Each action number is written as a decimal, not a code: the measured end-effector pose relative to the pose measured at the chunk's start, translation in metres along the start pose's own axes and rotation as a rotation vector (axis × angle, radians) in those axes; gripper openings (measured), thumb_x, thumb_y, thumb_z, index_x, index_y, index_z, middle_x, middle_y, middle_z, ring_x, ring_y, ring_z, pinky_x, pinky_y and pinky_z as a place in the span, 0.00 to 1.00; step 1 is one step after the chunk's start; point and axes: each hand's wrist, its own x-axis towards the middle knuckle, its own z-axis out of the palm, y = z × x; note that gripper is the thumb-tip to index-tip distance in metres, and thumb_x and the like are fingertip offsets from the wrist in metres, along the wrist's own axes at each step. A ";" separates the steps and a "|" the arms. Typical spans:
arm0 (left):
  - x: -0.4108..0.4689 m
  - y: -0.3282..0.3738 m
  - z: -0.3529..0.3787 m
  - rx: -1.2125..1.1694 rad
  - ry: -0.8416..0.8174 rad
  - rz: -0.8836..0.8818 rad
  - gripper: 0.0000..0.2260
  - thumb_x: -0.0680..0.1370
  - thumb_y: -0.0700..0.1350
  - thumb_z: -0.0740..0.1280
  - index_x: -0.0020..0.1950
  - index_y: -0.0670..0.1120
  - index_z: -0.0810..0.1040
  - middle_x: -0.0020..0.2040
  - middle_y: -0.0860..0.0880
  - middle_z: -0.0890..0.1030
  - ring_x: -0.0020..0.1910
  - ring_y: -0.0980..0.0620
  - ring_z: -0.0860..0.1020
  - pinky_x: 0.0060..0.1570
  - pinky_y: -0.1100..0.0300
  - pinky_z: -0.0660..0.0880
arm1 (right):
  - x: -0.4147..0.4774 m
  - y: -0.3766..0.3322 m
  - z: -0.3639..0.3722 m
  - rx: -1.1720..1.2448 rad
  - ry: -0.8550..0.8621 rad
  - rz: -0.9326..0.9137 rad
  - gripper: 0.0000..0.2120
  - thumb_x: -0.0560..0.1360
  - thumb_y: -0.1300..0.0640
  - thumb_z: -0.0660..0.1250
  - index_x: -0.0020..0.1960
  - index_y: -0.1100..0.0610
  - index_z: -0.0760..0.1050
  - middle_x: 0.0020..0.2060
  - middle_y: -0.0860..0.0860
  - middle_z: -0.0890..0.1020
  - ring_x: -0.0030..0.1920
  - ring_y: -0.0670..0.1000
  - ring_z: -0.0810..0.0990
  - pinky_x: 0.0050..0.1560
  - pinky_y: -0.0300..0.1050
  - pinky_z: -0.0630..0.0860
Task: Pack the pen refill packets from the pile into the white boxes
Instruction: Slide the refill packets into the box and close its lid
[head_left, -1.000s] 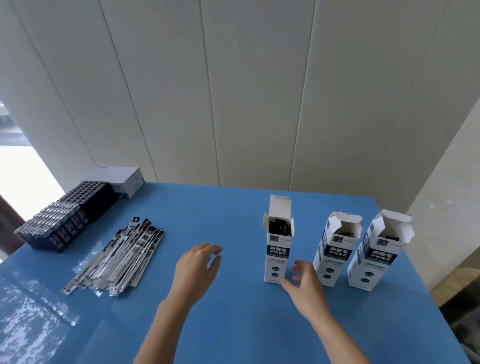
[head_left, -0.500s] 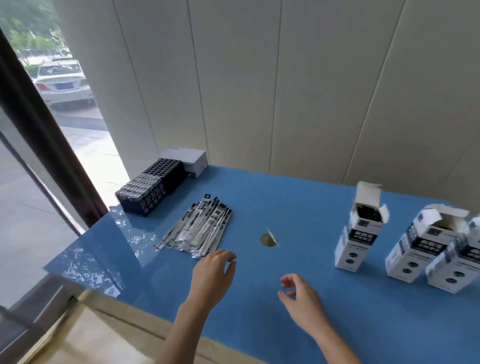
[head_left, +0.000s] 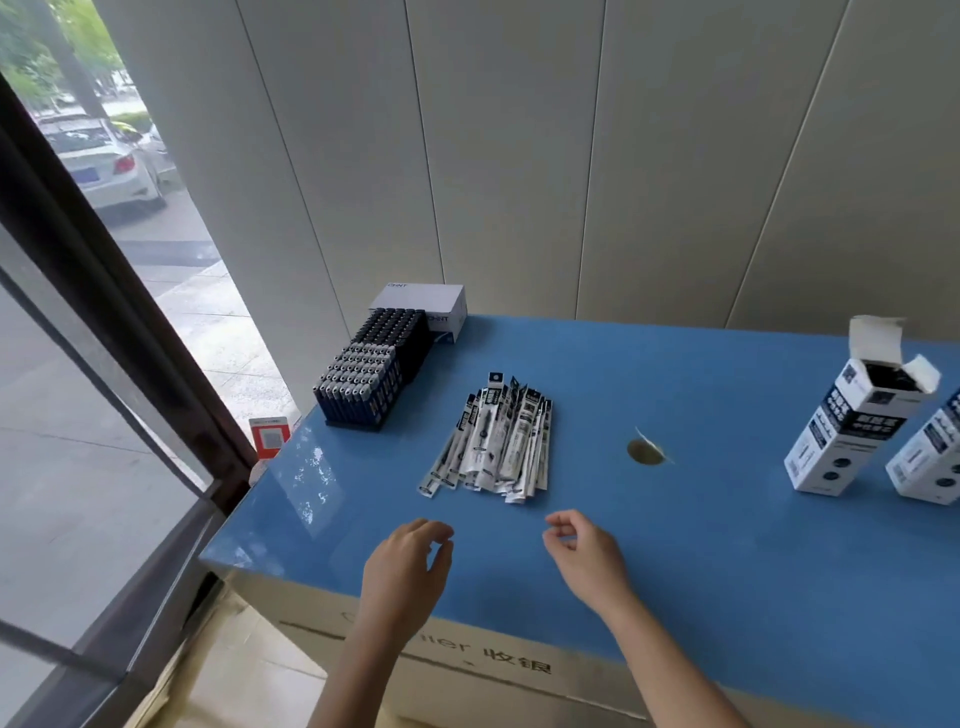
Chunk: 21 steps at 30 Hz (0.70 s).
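A pile of pen refill packets (head_left: 493, 441), black and white strips, lies on the blue table (head_left: 701, 545) left of centre. My left hand (head_left: 408, 569) hovers just in front of the pile's near left end, fingers loosely curled, holding nothing. My right hand (head_left: 587, 561) hovers near the pile's front right corner, fingers relaxed and empty. Two white boxes stand at the right: one (head_left: 852, 415) with its top flaps open and dark contents inside, and another (head_left: 930, 462) cut off by the frame edge.
A black tray of upright pens (head_left: 371, 371) and a white carton (head_left: 423, 306) sit at the table's far left corner. A round hole (head_left: 645, 451) lies between pile and boxes. A glass door and the table's left edge are close by.
The view has swung left, bringing the pile to the centre and pushing the boxes to the right edge. Both hands have moved from beside the boxes to just in front of the pile.
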 end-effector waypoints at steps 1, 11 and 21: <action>0.005 -0.004 0.000 -0.005 0.001 -0.003 0.10 0.79 0.48 0.60 0.58 0.54 0.78 0.54 0.58 0.79 0.51 0.58 0.76 0.44 0.67 0.69 | 0.007 -0.004 0.001 -0.005 0.011 0.005 0.11 0.77 0.57 0.61 0.58 0.58 0.73 0.50 0.51 0.79 0.47 0.49 0.77 0.47 0.42 0.72; 0.073 -0.034 -0.005 -0.021 0.016 0.010 0.08 0.79 0.47 0.61 0.54 0.53 0.78 0.50 0.58 0.79 0.48 0.58 0.76 0.35 0.73 0.63 | 0.098 -0.021 0.023 -0.165 0.158 0.083 0.20 0.76 0.47 0.62 0.62 0.58 0.70 0.57 0.53 0.74 0.56 0.54 0.74 0.54 0.46 0.71; 0.126 -0.044 0.022 -0.110 -0.036 -0.096 0.09 0.79 0.47 0.61 0.57 0.49 0.77 0.52 0.56 0.77 0.49 0.55 0.75 0.44 0.63 0.70 | 0.134 -0.034 0.021 -0.318 0.186 0.080 0.16 0.71 0.47 0.68 0.52 0.56 0.72 0.42 0.49 0.77 0.41 0.51 0.76 0.30 0.39 0.63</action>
